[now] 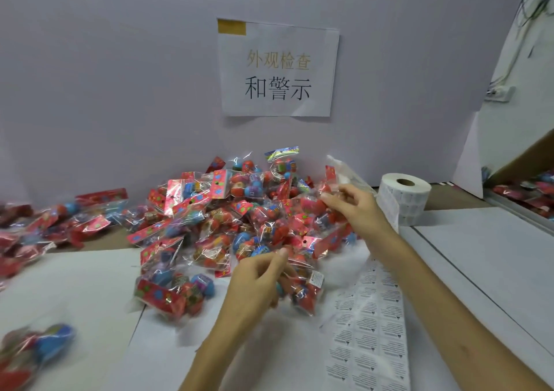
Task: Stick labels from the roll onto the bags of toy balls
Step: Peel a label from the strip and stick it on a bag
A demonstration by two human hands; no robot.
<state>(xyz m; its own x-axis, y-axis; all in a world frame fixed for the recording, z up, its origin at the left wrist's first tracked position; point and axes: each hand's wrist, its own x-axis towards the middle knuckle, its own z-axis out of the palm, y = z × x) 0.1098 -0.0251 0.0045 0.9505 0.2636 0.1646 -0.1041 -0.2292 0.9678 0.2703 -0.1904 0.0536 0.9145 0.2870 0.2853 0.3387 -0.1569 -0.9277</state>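
Left hand [257,279] gripping bag of toy balls [302,294], small label [317,279] on it, right hand [353,205] pinching second bag [311,203] on pile [224,211], label roll [403,199] beside, label strip [368,330] across desk [494,255].

bag pile [227,220] blocks centre, label roll [403,200] right, table [494,258] open beyond

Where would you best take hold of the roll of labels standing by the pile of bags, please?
Probably round its curved outer wall, coming from above and the right. The roll of labels stands on end, core hole up. The pile of bags crowds its left, and the loose label strip trails off its near left side.
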